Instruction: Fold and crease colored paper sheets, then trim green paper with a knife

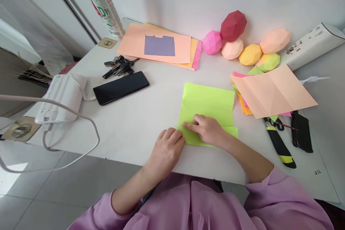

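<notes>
A lime-green sheet of paper (pixel 208 102) lies in front of me near the table's front edge, its near part folded over. My left hand (pixel 168 149) is closed at the sheet's lower left edge, fingertips curled on the paper; the thumb is mostly hidden. On top of the sheet rests my right hand (pixel 208 129), its index finger stretched left along the fold near the left edge and its other fingers bent under. Nothing is gripped in the right hand. To the right, a creased peach sheet (pixel 275 91) lies over other coloured papers.
Faceted paper balls (pixel 233 26) sit along the wall. Stacked coloured sheets (pixel 129 45), a spray can (pixel 104 5), keys (pixel 121 65), a black phone (pixel 121 88) and a white power strip (pixel 60 99) are left. A utility knife (pixel 280 143) and a black case (pixel 302 133) lie right.
</notes>
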{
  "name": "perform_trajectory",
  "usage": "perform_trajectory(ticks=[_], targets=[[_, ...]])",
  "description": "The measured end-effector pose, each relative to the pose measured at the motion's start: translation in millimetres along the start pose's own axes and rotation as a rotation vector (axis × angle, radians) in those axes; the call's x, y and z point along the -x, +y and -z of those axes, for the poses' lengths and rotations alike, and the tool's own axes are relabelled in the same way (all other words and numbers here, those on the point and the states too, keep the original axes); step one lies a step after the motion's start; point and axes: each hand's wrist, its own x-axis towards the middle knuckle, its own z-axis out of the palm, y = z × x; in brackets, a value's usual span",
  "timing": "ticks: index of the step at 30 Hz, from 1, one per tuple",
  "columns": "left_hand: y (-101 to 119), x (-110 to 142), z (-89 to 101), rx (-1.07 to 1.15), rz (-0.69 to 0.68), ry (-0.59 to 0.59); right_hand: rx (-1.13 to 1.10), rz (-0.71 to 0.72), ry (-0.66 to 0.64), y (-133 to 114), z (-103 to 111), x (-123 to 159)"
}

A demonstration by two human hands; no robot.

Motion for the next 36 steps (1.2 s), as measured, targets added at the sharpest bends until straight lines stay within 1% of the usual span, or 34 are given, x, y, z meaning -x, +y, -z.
perform_trajectory(ticks=[4,8,11,15,23,26,28,30,33,35,36], targets=[[-3.8,-0.4,-0.3,0.020,0.077,0.065,-0.031,-0.028,-0.014,-1.9,0.4,-0.2],[-4.3,1.5,-1.5,0.029,0.105,0.086,-0.031,-0.042,-0.021,-2.3,-1.4,0.2],[-4.7,2.2,-1.0,0.026,0.112,0.080,-0.022,-0.030,0.002,-2.1,-3.5,0.4],[-9.5,1.5,2.4,0.042,0.120,0.007,0.010,-0.019,0.013,-2.9,-3.5,0.4],[-24.3,1.2,7.7,0.001,0.071,-0.167,0.089,-0.035,-0.028,-4.4,-2.2,-1.0],[-26.4,-0.1,8.9,-0.014,0.057,-0.207,0.112,-0.043,-0.050,-4.7,0.0,-2.3],[-27.8,-1.0,9.4,-0.018,0.064,-0.220,0.145,-0.037,-0.022,-7.3,3.8,-2.6],[-29.4,-1.7,9.5,-0.018,0.077,-0.237,0.185,0.010,0.061,-13.7,9.1,-1.7],[-31.9,-2.1,9.1,-0.020,0.079,-0.278,0.197,0.172,0.174,-29.4,15.5,2.3],[-33.3,-1.7,8.7,-0.026,0.078,-0.297,0.195,0.264,0.181,-40.1,16.4,5.4],[-34.1,-1.3,8.6,-0.030,0.079,-0.305,0.200,0.285,0.176,-44.5,15.9,6.6]])
